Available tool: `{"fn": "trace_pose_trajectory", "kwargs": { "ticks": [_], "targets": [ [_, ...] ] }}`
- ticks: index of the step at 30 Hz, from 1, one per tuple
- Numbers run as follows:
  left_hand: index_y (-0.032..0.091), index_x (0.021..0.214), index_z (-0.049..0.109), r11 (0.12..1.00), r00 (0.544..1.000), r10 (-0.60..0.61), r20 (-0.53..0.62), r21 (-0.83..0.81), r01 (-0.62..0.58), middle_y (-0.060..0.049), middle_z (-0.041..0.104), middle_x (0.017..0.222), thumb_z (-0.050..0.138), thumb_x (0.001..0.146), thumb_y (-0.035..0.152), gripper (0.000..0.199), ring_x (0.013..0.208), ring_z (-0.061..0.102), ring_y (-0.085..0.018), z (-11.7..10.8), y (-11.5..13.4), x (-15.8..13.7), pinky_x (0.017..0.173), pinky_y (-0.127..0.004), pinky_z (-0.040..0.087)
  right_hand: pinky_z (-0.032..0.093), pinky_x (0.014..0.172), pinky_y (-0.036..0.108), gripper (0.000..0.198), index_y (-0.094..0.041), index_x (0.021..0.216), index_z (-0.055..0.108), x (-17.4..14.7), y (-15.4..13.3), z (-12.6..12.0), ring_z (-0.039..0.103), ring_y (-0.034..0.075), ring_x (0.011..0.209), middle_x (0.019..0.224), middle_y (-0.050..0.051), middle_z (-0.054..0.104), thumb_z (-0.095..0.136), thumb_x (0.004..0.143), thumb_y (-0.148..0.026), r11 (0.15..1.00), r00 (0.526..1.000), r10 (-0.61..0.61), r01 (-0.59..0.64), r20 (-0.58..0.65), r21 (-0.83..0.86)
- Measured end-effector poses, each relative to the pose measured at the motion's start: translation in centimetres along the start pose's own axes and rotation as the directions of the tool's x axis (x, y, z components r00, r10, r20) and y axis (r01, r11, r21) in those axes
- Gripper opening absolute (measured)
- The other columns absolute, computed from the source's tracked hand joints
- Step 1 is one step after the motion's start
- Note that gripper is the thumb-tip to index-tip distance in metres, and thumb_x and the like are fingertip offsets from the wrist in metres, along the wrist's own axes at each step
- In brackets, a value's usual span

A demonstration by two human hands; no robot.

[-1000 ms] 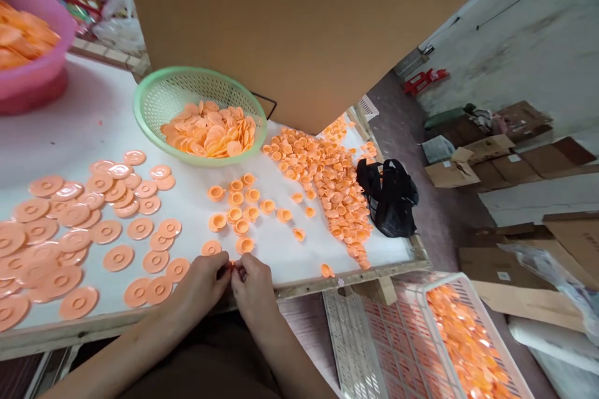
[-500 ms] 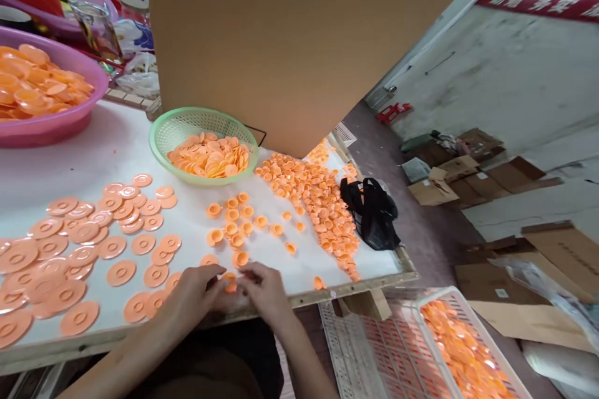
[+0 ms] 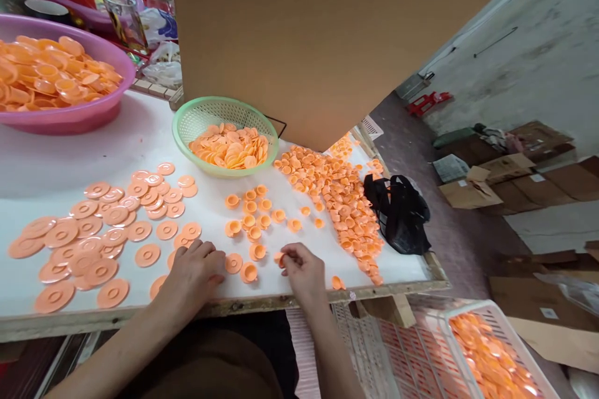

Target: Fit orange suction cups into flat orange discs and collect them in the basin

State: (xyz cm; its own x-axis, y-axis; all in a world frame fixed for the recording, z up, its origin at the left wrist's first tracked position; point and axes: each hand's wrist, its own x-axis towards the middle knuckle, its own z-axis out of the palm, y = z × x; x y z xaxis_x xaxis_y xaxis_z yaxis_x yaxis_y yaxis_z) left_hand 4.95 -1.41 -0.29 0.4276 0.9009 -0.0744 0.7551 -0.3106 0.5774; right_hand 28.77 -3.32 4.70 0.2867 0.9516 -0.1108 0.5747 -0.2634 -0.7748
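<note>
My right hand (image 3: 305, 274) pinches a small orange toy cup (image 3: 278, 258) between thumb and fingertips, just above the white tabletop near its front edge. My left hand (image 3: 196, 271) rests low over the front of the scattered flat orange discs (image 3: 112, 215), fingers bent downward and thumb apart. Its fingertips are beside a disc that it partly covers. Between the hands lie a single disc (image 3: 234, 263) and an orange cup (image 3: 249, 272). Behind these, several cups (image 3: 249, 221) stand in a loose cluster.
A heap of orange cups (image 3: 346, 199) spreads toward a black bag (image 3: 397, 212). Discs fill a green colander (image 3: 224, 100); orange pieces fill a pink basin (image 3: 79, 118). A cardboard sheet (image 3: 327, 43) stands behind. A crate (image 3: 505, 312) sits below, right.
The cup that both hands worked on now stands on the table. My left hand has moved left to the discs; my right hand has moved right and taken another cup. The view has shifted.
</note>
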Motion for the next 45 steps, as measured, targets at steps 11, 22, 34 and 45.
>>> {"fn": "trace_pose_trajectory", "kwargs": {
  "ticks": [11, 22, 34, 45],
  "targets": [
    [0.022, 0.091, 0.069, 0.997, 0.998, -0.021, -0.054, -0.078, 0.017, -0.005, 0.062, 0.091, 0.062, 0.083, 0.02, 0.01, 0.092, 0.051, -0.023, 1.0, 0.1, 1.3, 0.079, -0.036, 0.031, 0.033, 0.072, 0.036, 0.015, -0.017, 0.065, 0.059, 0.7, -5.0, 7.6, 0.046, 0.022, 0.083, 0.08, 0.007, 0.057, 0.058, 0.077, -0.007, 0.587, 0.832, -0.395, 0.554, 0.388, -0.591],
    [0.018, 0.082, 0.067, 0.874, 0.972, -0.205, 0.116, -0.426, 0.235, -0.003, 0.063, 0.077, 0.053, 0.081, 0.017, 0.014, 0.076, 0.057, -0.017, -1.2, 0.5, 1.9, 0.068, -0.027, 0.038, 0.034, 0.065, 0.026, 0.02, -0.017, 0.068, 0.059, 1.1, -4.4, 8.3, 0.052, 0.015, 0.075, 0.075, 0.001, 0.058, 0.052, 0.074, 0.0, 0.77, 0.841, -0.326, 0.501, 0.431, -0.395],
    [0.017, 0.06, 0.051, 0.874, 0.98, -0.194, 0.033, -0.448, 0.188, -0.002, 0.055, 0.068, 0.043, 0.086, 0.029, 0.029, 0.062, 0.051, -0.013, 0.5, -0.4, 0.8, 0.059, -0.025, 0.035, 0.036, 0.069, 0.028, 0.016, -0.017, 0.071, 0.064, 0.0, -3.8, 8.6, 0.05, 0.016, 0.075, 0.075, 0.002, 0.056, 0.058, 0.084, -0.01, 0.775, 0.846, -0.344, 0.501, 0.408, -0.385],
    [0.018, 0.08, 0.06, 0.859, 0.973, -0.217, -0.083, -0.49, 0.15, -0.003, 0.058, 0.077, 0.045, 0.086, 0.029, 0.019, 0.069, 0.055, -0.015, 1.0, 0.0, 0.3, 0.064, -0.027, 0.042, 0.04, 0.07, 0.027, 0.014, -0.018, 0.079, 0.065, -0.8, -3.4, 8.8, 0.054, 0.017, 0.078, 0.078, 0.003, 0.059, 0.056, 0.087, -0.009, 0.818, 0.864, -0.376, 0.479, 0.336, -0.317]
  ]
}}
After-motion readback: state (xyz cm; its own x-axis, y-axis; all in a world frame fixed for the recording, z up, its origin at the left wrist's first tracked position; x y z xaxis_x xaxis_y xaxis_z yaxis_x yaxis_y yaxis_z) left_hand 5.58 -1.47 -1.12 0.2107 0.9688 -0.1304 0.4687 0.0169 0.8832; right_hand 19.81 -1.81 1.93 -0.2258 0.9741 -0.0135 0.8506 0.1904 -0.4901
